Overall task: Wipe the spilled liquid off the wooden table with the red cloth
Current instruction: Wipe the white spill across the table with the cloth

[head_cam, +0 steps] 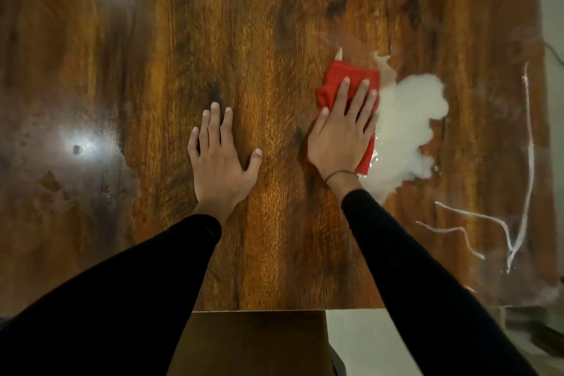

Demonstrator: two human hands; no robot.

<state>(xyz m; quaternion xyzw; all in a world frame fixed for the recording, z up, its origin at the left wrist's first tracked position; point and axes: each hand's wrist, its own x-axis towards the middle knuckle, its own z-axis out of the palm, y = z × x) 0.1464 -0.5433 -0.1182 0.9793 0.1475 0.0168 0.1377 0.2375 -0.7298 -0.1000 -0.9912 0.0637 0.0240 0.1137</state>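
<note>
A red cloth (335, 76) lies on the glossy wooden table (259, 40), right of centre. My right hand (343, 134) presses flat on the cloth with straight fingers. The cloth's right edge touches a white puddle of spilled liquid (409, 128) that spreads to the right of my hand. Thin white streaks (518, 235) run across the table further right. My left hand (221, 159) rests flat on the bare wood to the left of the cloth, fingers spread.
The table's near edge (274, 310) runs below my forearms, with a dark chair back (253, 342) and pale floor beneath. The right table edge (546, 101) is close to the spill. Lamp glare and smudges mark the left side.
</note>
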